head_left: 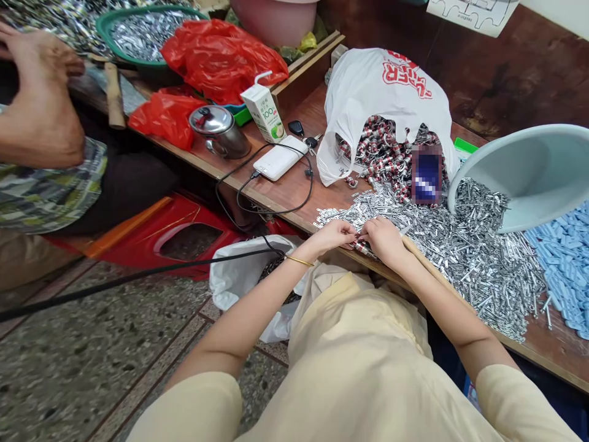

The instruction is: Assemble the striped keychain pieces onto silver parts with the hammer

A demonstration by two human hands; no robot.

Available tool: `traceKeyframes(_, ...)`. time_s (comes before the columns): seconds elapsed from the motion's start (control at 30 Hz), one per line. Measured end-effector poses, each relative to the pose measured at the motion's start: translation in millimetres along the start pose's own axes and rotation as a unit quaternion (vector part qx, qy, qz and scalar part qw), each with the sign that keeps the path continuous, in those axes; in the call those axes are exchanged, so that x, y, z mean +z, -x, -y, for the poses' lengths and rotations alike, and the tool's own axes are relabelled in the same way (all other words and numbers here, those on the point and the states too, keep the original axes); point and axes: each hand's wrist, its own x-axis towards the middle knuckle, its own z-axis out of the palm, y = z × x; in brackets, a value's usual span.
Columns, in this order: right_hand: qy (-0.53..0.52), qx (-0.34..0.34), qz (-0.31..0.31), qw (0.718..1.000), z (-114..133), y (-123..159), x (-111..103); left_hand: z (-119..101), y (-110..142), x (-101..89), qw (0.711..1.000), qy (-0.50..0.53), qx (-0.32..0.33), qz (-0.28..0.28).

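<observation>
At the table's front edge, my left hand (337,236) and my right hand (383,240) meet with fingertips pinched together. Whatever they grip is tiny and mostly hidden by the fingers. Just below the fingertips shows a red-and-silver piece (362,247); I cannot tell whether it is held or lies on the edge. Flat silver metal pieces (338,215) are spread right behind my hands. Further back, many red-and-silver pieces with metal rings (384,147) spill from a white plastic bag (354,80).
Right of my hands lie heaped metal parts (488,270), a tipped grey-green basin (543,166) and blue pieces (568,264). Leftward are a white power bank (280,158) with a looped cable, keys (311,142), a drink carton (264,113) and a metal cup (221,132). Another person's arm (43,116) is at far left.
</observation>
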Motion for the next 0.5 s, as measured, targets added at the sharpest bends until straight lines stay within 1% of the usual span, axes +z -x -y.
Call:
traceKeyframes(0.1, 0.004, 0.014, -0.003, 1.000, 4.9, -0.6, 2.5, -0.6, -0.3, -0.3, 1.000, 0.016, -0.012, 0.013)
traceKeyframes(0.2, -0.001, 0.008, -0.010, 1.000, 5.2, 5.0, -3.4, 3.3, -2.9, 0.4, 1.000, -0.007, -0.004, -0.008)
traceKeyframes(0.23, -0.006, 0.002, -0.027, 1.000, 2.3, 11.6, -7.3, 5.8, -4.0, 0.7, 0.999, -0.025, 0.003, -0.021)
traceKeyframes(0.3, -0.005, 0.010, -0.083, 0.996, -9.2, 34.8, -16.2, 11.6, -5.8, 1.1, 0.997, -0.063, 0.022, -0.038)
traceKeyframes(0.33, 0.006, 0.035, -0.114, 0.993, -17.6, 50.7, -20.2, 14.3, -6.4, 1.2, 0.995, -0.080, 0.033, -0.041)
traceKeyframes(0.37, 0.031, 0.084, -0.130, 0.987, -27.2, 68.2, -23.4, 16.6, -6.6, 1.2, 0.994, -0.095, 0.041, -0.043)
traceKeyframes(0.4, 0.061, 0.124, -0.109, 0.984, -37.2, 86.0, -25.4, 18.2, -6.6, 1.3, 0.992, -0.104, 0.048, -0.044)
traceKeyframes(0.43, 0.085, 0.152, -0.069, 0.982, -47.1, 102.8, -26.3, 19.2, -6.4, 1.4, 0.992, -0.109, 0.053, -0.046)
traceKeyframes(0.5, 0.088, 0.198, 0.002, 0.976, -63.4, 128.8, -25.8, 19.2, -5.9, 1.9, 0.991, -0.109, 0.055, -0.048)
